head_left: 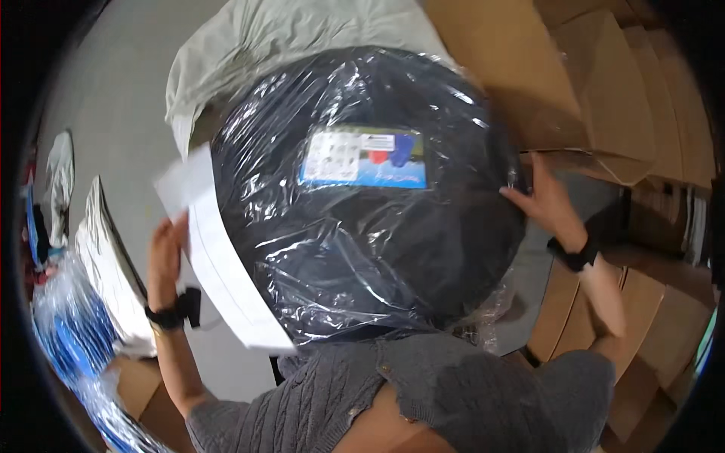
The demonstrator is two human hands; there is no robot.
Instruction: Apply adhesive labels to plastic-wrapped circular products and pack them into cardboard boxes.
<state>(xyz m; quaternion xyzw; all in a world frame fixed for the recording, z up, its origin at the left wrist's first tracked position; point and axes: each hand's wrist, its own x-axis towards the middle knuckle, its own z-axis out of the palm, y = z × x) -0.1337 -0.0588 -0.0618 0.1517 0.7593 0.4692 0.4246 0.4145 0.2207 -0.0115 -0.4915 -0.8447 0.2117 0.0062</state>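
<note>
A large round black package [453, 249] in clear plastic wrap takes up the middle of the view in front of my body. On its upper face lies a coloured picture label [393, 175] with a small white sticker. My right hand [557, 202] grips the right edge, its thumb over the plastic and its other fingers along the rim. At the left, my left hand [168, 253] is closed on long white paper sheets [226, 275], which hang along the package's left edge. One end of the paper is blurred. Dark bands circle both wrists.
Pale grey fabric [302, 30] lies beyond the package. An open cardboard box [513, 68] stands at the far right, with more cartons [642, 317] below it. At the left are white fabric covers [106, 264] and blue plastic-wrapped goods [75, 332] on the grey floor [121, 113].
</note>
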